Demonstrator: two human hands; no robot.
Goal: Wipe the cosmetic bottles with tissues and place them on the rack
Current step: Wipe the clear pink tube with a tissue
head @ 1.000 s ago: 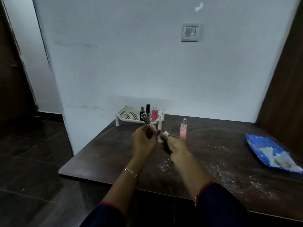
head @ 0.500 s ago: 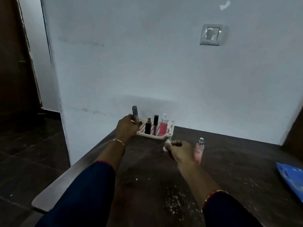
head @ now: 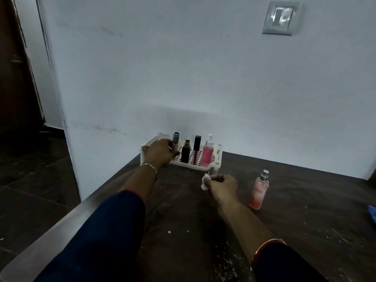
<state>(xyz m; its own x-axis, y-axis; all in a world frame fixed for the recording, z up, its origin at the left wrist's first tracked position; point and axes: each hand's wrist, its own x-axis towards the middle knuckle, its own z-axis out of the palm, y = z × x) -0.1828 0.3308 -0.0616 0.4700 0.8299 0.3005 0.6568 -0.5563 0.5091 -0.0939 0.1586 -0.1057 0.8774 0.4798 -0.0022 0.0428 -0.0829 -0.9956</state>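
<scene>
Holding grey-capped tube at the rack, tissue in the other hand

Left hand [head: 160, 151] is reaching over the near-left part of the white plastic rack [head: 215, 165] and gripping a slim grey-capped cosmetic tube [head: 175, 139]. Fingers are curling round its lower body, and the cap is sticking up above the knuckles. The tube is standing roughly upright at the left end of the row. Cannot tell if its base is touching the perforated rack floor, since the hand is covering it.

Three items are standing upright on the rack to the tube's right. In order: a black bottle with a gold cap [head: 185, 152], a black-capped lip gloss tube [head: 196, 149], and a pink spray bottle [head: 208, 153].

Right hand [head: 222, 185] is hovering low over the dark table [head: 305, 210], just in front of the rack's near-right leg. Its fingers are curling in and pinching a crumpled white tissue [head: 205, 181], which is poking out on the left side of the fist.

A peach-pink spray bottle [head: 259, 192] is standing upright on the table just right of the right hand, apart from the rack.

The rack is sitting against the white wall at the table's back-left corner. White specks are lying scattered on the tabletop. A gold bracelet [head: 149, 166] is showing on the left wrist, and a red-gold bangle [head: 266, 249] on the right. A silver wall switch [head: 279, 18] is showing upper right.
</scene>
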